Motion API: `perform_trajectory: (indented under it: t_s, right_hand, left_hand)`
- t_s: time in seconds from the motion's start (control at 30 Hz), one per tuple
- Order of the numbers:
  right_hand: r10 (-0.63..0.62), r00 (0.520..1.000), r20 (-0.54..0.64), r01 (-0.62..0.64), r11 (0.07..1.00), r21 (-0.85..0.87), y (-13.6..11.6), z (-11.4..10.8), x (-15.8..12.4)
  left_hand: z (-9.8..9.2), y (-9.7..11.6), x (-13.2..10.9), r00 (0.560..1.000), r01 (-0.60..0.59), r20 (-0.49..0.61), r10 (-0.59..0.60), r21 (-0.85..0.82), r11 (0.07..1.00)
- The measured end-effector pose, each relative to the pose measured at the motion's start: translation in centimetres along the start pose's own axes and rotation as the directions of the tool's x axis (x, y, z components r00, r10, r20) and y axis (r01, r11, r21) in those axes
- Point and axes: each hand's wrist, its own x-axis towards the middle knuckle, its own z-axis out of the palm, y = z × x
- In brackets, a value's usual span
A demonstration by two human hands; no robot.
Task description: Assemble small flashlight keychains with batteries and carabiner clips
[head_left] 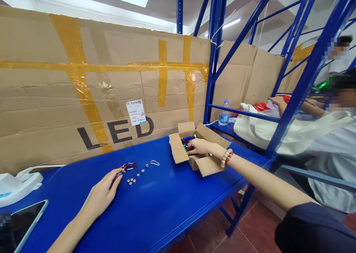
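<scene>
Inside the carton, right hand, fingers' grip unclear; left hand, fingers clamped on metal piece.

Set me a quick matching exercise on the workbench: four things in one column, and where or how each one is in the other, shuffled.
1. Right hand
2. Left hand
3. Small silver pieces
4. Phone

A. Lying flat at the left end, screen dark
B. Partly inside the open cardboard box
C. Round, loosely scattered on the blue tabletop
D. Right by the red clips

Pairs: 1-B, 2-D, 3-C, 4-A
</scene>
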Motion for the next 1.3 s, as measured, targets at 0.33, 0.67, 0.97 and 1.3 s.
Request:
perform_trajectory:
  t_s: [0.33,0.67,0.97,1.3]
  right_hand:
    - [0.128,0.99,-0.062,-0.137,0.974,-0.18,0.6,-0.9,0.3]
    - [0.2,0.956,-0.214,-0.252,0.934,-0.253,-0.3,-1.0,0.5]
    - [0.105,0.993,-0.053,-0.112,0.983,-0.147,-1.5,-1.4,0.1]
    - [0.084,0.996,0.021,-0.079,0.981,-0.18,-0.4,-0.6,-0.6]
  left_hand:
    - [-0.1,-0.1,0.1,0.999,0.024,0.034,-0.024,-0.001,1.0]
    - [-0.2,-0.1,0.2,0.998,0.042,0.049,-0.042,0.004,0.999]
    - [0.0,-0.3,0.2,0.996,0.045,0.073,-0.044,-0.005,0.999]
    - [-0.7,0.6,0.3,0.988,0.12,0.105,-0.117,-0.016,0.993]
